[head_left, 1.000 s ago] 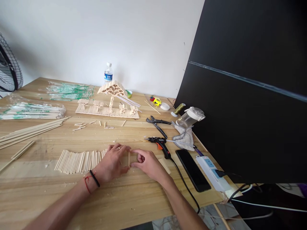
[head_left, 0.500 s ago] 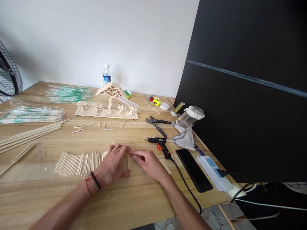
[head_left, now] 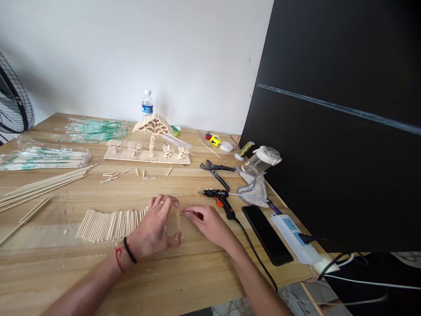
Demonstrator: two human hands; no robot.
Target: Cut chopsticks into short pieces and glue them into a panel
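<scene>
My right hand (head_left: 210, 224), grip narrow, contents unclear, has left the thin, pale wooden stick (head_left: 178, 220). My left hand (head_left: 154, 226) alone now steadies it, ends pinched.

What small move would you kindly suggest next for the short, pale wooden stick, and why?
Perhaps lay the short, pale wooden stick alongside the row of similar pale wooden sticks: the left hand seems to hold it between thumb and fingers, and that row lies to the stick's left.
</scene>
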